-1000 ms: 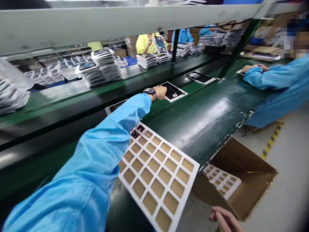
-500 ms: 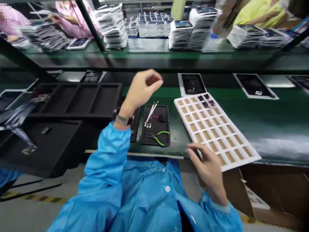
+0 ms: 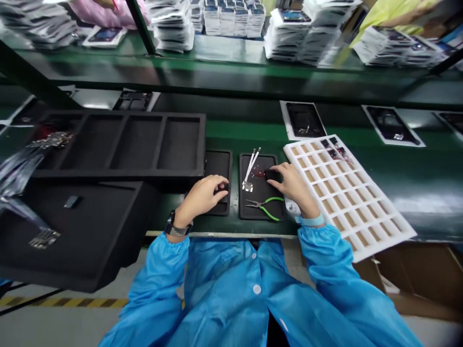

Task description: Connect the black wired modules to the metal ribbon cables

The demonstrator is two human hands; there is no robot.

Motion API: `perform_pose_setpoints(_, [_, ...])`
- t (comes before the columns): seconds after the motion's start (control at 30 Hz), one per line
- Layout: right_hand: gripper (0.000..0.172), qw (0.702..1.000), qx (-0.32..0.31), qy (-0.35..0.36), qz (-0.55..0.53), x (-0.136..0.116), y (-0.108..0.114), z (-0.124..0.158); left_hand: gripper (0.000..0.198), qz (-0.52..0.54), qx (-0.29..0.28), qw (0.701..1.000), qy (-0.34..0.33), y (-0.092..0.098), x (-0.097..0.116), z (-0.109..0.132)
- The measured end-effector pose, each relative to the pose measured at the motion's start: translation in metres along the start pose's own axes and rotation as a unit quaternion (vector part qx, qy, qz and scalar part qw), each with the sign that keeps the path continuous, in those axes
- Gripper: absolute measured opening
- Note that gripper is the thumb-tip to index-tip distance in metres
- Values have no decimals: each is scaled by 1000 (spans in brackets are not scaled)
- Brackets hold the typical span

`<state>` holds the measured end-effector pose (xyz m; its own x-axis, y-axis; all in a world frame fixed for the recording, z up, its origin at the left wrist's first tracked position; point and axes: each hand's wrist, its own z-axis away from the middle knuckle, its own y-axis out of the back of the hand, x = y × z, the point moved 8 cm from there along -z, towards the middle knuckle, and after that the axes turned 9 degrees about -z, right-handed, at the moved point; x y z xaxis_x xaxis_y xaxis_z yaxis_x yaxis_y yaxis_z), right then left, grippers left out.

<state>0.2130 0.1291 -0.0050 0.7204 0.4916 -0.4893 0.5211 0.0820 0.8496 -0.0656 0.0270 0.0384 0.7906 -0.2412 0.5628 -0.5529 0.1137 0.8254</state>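
My left hand (image 3: 203,194) rests with curled fingers on a black mat (image 3: 217,166), its fingertips touching a small dark item I cannot identify. My right hand (image 3: 291,183) lies on a second black mat (image 3: 259,208), its fingertips on a small black part (image 3: 271,175). On that mat lie silver tweezers (image 3: 251,168) and green-handled pliers (image 3: 265,206), just left of my right hand. A white grid tray (image 3: 349,193) with tan cells sits at my right wrist, a few dark parts in its far corner.
Black foam trays (image 3: 123,144) fill the left, a flat one (image 3: 75,236) overhanging the bench edge. White-framed dark panels (image 3: 303,120) lie on the green belt behind. Stacks of panels (image 3: 170,24) line the upper shelf. A cardboard box (image 3: 419,274) stands below right.
The view has turned from the belt at the right to the bench in front. My left hand came down from a raised position onto the left mat; my right hand moved from the tray's edge to the small black part.
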Motion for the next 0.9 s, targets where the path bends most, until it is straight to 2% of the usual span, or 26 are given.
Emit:
perform_pose_setpoints(0.07, [32, 1000, -2, -2, 11, -3, -2, 1, 23, -29, 8, 999, -28, -2, 3, 7])
perform_pose_setpoints(0.13, [36, 1000, 1, -3, 23, -8, -3, 2, 24, -30, 39, 998, -35, -4, 2, 21])
perform_pose_setpoints(0.27, [40, 999, 32, -33, 28, -7, -2, 6, 23, -11, 94, 995, 18, -2, -15, 55])
perform_pose_setpoints(0.37, [34, 997, 39, -68, -23, 2, -5, 9, 18, -13, 89, 995, 30, -1, -19, 64])
perform_pose_setpoints(0.43, [33, 995, 34, -75, -61, 5, -6, 10, 17, -22, 70, 997, 6, -5, -10, 54])
perform_pose_setpoints(0.5, [37, 994, 22, -73, -81, 4, -6, 10, 18, -47, 37, 997, -41, -13, 6, 34])
perform_pose_setpoints(0.67, [43, 995, 2, -69, -75, -1, 1, 14, 19, -167, -28, 975, -143, -47, 47, -24])
perform_pose_setpoints(0.8, [33, 996, -3, -53, -72, -9, 13, 26, 20, -200, -55, 966, -156, -72, 54, -46])
perform_pose_setpoints(0.9, [23, 991, 12, -65, -120, -11, 22, 38, 15, -188, -57, 970, -145, -79, 51, -50])
